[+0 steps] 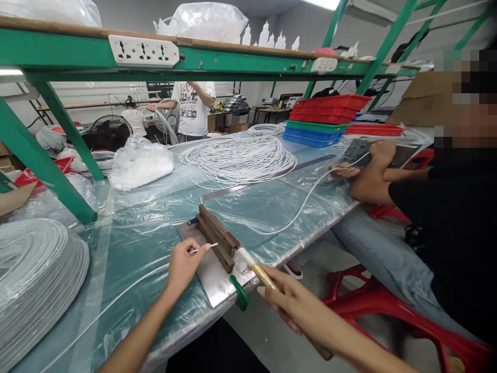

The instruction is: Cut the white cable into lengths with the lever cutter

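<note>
My left hand [185, 266] is closed in a pinch on a thin white cable [137, 281]. The cable's tip pokes out past my fingers, over the brown slotted block [217, 243]. That block stands on a metal plate [215, 287] at the table edge. My right hand [285, 295] is wrapped around a long handle [265, 275], gold in the middle and white toward the block. The handle's far end meets the block's near end; whether they are joined cannot be told. A green clamp [239, 293] sits on the plate's front edge.
A large cable coil [39, 290] lies at left, another loose coil [238, 158] at the back. A plastic bag [142, 163], stacked trays [328, 116] and a green shelf frame [248, 65] stand beyond. At right a co-worker's hands [382, 153] hold a white cable; a red stool [373, 300] is below.
</note>
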`<state>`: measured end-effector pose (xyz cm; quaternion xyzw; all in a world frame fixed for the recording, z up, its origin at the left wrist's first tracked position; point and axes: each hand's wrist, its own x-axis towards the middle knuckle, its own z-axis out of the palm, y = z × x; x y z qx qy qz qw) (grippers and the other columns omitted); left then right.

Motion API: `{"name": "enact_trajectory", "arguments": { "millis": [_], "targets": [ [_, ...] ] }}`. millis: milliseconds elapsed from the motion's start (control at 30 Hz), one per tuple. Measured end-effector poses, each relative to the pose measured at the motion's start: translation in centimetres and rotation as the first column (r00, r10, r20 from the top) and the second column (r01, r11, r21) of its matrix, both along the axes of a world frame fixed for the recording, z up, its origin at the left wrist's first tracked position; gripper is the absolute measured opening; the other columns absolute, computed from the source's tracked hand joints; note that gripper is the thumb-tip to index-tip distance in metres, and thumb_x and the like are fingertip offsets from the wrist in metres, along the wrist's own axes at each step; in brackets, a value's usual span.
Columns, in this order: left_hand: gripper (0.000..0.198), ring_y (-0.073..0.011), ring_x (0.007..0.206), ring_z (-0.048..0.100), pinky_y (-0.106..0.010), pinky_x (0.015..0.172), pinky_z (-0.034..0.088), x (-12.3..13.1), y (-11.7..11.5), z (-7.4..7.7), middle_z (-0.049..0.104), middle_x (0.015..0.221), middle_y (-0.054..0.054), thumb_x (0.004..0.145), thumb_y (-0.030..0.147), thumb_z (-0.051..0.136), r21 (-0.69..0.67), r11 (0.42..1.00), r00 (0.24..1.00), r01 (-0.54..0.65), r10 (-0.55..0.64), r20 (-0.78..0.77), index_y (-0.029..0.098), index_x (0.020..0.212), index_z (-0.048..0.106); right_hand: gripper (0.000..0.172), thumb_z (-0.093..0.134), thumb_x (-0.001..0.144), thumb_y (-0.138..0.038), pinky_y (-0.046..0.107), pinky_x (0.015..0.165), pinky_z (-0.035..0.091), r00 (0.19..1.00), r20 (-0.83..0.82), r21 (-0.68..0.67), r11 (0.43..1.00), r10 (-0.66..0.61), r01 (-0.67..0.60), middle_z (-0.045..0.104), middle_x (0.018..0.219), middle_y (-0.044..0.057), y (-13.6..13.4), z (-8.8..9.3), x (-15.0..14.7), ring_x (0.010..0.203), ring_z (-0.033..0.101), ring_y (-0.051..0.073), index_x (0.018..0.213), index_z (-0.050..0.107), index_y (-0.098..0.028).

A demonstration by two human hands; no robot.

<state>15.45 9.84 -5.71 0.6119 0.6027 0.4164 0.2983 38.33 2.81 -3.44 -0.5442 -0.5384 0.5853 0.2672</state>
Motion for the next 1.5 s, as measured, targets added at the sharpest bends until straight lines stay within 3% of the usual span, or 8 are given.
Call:
{"name": "enact_trajectory", "arguments": {
  "millis": [100,333,733,1033,1133,1233,1367,1500],
  "targets": [
    [0.039,-0.0100,0.056,0.037,-0.021,0.054,0.030,-1.0,-0.6,1.3,0.042,0.058,0.004,0.071,0.054,0.055,-0.006,0.997,0.988,0.081,-0.079,0.134,0.017,0.063,0.049,0.073,0.061,0.079,-0.041,0.018,0.039,0.028,0.991,-0.111,-0.058,0.995,0.072,-0.079,0.052,0.065,-0.003,1.5,4.9,0.7,0.039,0.036,0.006,0.142,0.028,-0.024],
    [0.044,-0.0096,0.056,0.035,-0.021,0.053,0.028,-2.2,-2.1,1.3,0.043,0.057,0.003,0.070,0.057,0.062,-0.008,0.993,0.930,0.118,-0.108,0.351,0.014,0.066,0.059,0.053,0.034,0.092,-0.056,0.020,0.054,0.048,0.834,-0.539,0.055,0.993,0.116,-0.102,0.060,0.077,0.008,11.0,15.3,-3.0,0.058,0.055,0.012,0.108,0.058,-0.012],
    [0.057,-0.0081,0.044,0.025,-0.021,0.046,0.022,-1.8,-4.1,1.7,0.029,0.043,0.007,0.071,0.070,0.052,-0.112,0.989,0.877,0.095,-0.030,0.479,0.013,0.069,0.061,0.065,0.036,0.091,-0.058,0.023,0.065,0.044,0.957,-0.288,0.239,0.971,0.046,0.025,0.067,0.092,0.011,28.6,13.8,-15.9,0.076,0.062,0.015,0.138,0.033,-0.013],
    [0.043,-0.0096,0.056,0.045,-0.019,0.053,0.040,-3.5,-4.5,5.5,0.052,0.060,0.001,0.074,0.058,0.060,0.097,0.969,0.659,-0.229,0.081,0.748,0.016,0.066,0.059,0.047,0.054,0.085,-0.016,0.024,0.067,0.045,0.938,-0.156,0.453,0.866,0.309,-0.210,0.065,0.078,0.001,20.7,9.9,-15.3,0.066,0.059,0.012,0.131,0.045,-0.016],
    [0.038,-0.0095,0.056,0.045,-0.018,0.052,0.042,-2.9,-4.7,8.3,0.049,0.059,0.002,0.080,0.051,0.058,0.207,0.930,0.524,-0.303,-0.019,0.851,0.017,0.063,0.056,0.042,0.064,0.075,-0.017,0.023,0.058,0.047,0.670,-0.052,0.386,0.633,0.741,-0.671,0.063,0.071,0.000,14.0,6.9,-14.0,0.059,0.059,0.013,0.116,0.055,-0.015],
    [0.038,-0.0093,0.055,0.044,-0.017,0.053,0.043,-1.3,-5.0,10.4,0.046,0.057,0.003,0.086,0.046,0.052,0.292,0.906,0.461,-0.305,-0.128,0.878,0.018,0.060,0.051,0.027,0.061,0.078,-0.036,0.019,0.056,0.046,0.401,-0.158,0.334,0.431,0.902,-0.838,0.058,0.074,0.000,8.2,4.0,-13.8,0.057,0.056,0.008,0.093,0.057,-0.014],
    [0.032,-0.0144,0.083,0.058,-0.021,0.072,0.047,-0.7,-5.5,11.0,0.062,0.085,-0.002,0.085,0.052,0.050,0.288,0.953,0.727,-0.093,-0.133,0.674,0.023,0.088,0.064,0.053,0.045,0.080,-0.066,0.019,0.053,0.046,0.520,-0.390,0.315,0.641,0.760,-0.700,0.057,0.063,0.000,5.7,4.0,-12.3,0.049,0.054,0.008,0.075,0.053,-0.014],
    [0.054,-0.0205,0.092,0.058,-0.023,0.064,0.044,-2.8,-6.1,9.2,0.060,0.113,-0.004,0.081,0.052,0.055,-0.050,0.976,0.977,0.213,-0.213,0.012,0.034,0.131,0.044,0.041,0.056,0.083,-0.054,0.016,0.040,0.037,0.801,-0.535,0.373,0.926,0.269,-0.062,0.052,0.047,-0.003,9.9,7.3,-6.1,0.038,0.046,0.007,0.068,0.052,-0.016]
  ]
}}
